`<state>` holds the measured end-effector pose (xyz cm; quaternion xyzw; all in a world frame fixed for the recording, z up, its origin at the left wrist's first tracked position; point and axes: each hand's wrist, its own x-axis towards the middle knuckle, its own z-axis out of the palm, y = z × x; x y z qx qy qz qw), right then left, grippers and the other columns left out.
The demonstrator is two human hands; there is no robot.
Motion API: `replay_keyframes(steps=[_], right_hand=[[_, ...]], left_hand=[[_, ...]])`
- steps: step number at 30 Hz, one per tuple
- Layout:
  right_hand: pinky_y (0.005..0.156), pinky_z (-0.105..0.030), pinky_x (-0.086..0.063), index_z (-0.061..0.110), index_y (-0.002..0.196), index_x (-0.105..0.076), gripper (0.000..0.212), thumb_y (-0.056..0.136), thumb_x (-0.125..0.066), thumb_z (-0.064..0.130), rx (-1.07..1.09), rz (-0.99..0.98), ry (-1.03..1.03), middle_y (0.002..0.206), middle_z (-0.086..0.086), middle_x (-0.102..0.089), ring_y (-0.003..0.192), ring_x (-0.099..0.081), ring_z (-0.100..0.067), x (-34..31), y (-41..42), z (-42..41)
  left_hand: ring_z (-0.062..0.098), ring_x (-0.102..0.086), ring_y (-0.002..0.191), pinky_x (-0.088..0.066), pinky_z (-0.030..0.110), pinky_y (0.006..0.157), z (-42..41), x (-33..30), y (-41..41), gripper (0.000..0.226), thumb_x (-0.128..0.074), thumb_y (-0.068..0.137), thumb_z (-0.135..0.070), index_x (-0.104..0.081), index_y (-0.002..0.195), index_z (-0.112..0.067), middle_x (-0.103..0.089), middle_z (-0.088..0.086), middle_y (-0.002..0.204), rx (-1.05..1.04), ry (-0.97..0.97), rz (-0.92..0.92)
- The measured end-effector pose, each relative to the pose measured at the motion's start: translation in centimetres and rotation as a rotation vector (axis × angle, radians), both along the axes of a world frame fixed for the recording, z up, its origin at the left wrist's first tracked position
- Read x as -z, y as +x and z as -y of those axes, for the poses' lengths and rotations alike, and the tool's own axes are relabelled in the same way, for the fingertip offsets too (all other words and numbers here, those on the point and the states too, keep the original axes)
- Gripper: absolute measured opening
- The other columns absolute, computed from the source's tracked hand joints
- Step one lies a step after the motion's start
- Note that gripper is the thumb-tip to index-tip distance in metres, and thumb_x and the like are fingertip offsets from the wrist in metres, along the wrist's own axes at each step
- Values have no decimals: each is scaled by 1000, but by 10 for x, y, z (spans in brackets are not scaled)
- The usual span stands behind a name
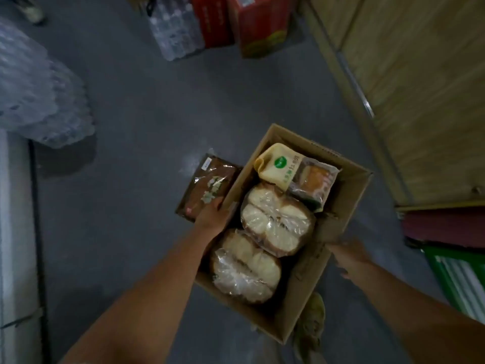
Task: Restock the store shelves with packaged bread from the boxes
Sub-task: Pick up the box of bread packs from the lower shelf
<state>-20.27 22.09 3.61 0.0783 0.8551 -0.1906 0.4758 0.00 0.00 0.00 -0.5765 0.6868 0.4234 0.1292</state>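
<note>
An open cardboard box (307, 287) is held up over the grey floor. Inside lie two round loaves in clear wrap (275, 219) (244, 266), a yellow packet (278, 164) and a clear pack of orange cake (313, 179). My left hand (212, 215) grips the box's left wall. A brown bread pack (207, 185) sits against the outside of that wall under its fingers. My right hand (349, 254) grips the box's right side, with its fingers hidden behind the cardboard.
Shrink-wrapped packs of water bottles stand at the left (39, 88) and top (173, 30). Red cartons (252, 24) sit beside the top pack. A wood-grain panel (420, 88) runs along the right, with green and red goods (459, 271) below it. A white unit edge (13, 232) lines the left.
</note>
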Motion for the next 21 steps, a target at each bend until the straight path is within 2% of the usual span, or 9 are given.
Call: replay_keyframes(steps=[2, 4, 5, 7, 9, 12, 15, 18, 21], right_hand=[[72, -42, -48, 7, 82, -54, 14, 93, -62, 14, 22, 57, -12, 90, -18, -57, 78, -56, -29, 13, 4, 0], [68, -40, -50, 6, 87, -56, 16, 93, -62, 20, 7, 74, 14, 79, -14, -58, 72, -57, -27, 25, 7, 0], [66, -39, -51, 6, 87, -57, 19, 93, -63, 24, -6, 72, 32, 77, -13, -57, 71, -59, -27, 30, 9, 0], [65, -40, -55, 10, 78, -56, 24, 91, -64, 29, -45, 22, 54, 74, -13, -60, 70, -63, -30, 39, 8, -2], [65, -41, -58, 10, 76, -58, 23, 89, -64, 28, -76, -23, 63, 72, -14, -62, 69, -66, -32, 43, 6, -2], [61, -38, -59, 13, 76, -57, 15, 88, -64, 20, -95, -70, 53, 75, -13, -63, 67, -66, -29, 43, 6, -2], [68, -43, -60, 13, 73, -58, 16, 88, -61, 18, -148, -113, 45, 74, -13, -67, 65, -68, -30, 40, 6, -6], [75, -49, -59, 8, 73, -64, 16, 84, -62, 19, -182, -128, 33, 68, -14, -68, 63, -69, -31, 27, 1, -8], [76, -51, -58, 6, 72, -65, 21, 84, -62, 22, -257, -150, 11, 69, -15, -69, 65, -69, -32, 7, -6, -6]], left_hand=[[33, -56, 122, -41, 32, 95, 5, 9, -3, 49, -50, 98, -47, -59, 132, -14, -62, 11, 127, 90, -53, 41], [35, -58, 116, -43, 32, 88, 11, 16, -2, 47, -50, 98, -46, -62, 126, -10, -65, 16, 120, 166, -132, 103], [36, -59, 114, -46, 34, 89, 13, 21, -3, 49, -50, 98, -48, -63, 124, -10, -65, 16, 119, 208, -173, 129], [35, -60, 112, -50, 41, 93, 16, 26, -5, 53, -48, 96, -54, -63, 124, -11, -65, 16, 119, 291, -212, 195], [32, -61, 109, -51, 42, 91, 20, 28, -7, 52, -47, 97, -53, -64, 121, -11, -66, 14, 117, 328, -198, 218], [31, -61, 110, -51, 41, 92, 24, 23, -7, 47, -51, 97, -48, -63, 124, -11, -65, 12, 120, 330, -190, 146], [33, -60, 112, -51, 44, 94, 25, 15, -3, 48, -54, 96, -45, -61, 126, -8, -62, 15, 125, 319, -184, 109], [33, -62, 103, -50, 38, 80, 21, -2, 6, 43, -52, 97, -42, -65, 106, -2, -65, 16, 112, 331, -147, 195], [32, -64, 92, -41, 34, 67, 13, -25, 19, 35, -53, 97, -38, -56, 78, -8, -61, 13, 89, 303, -148, 192]])
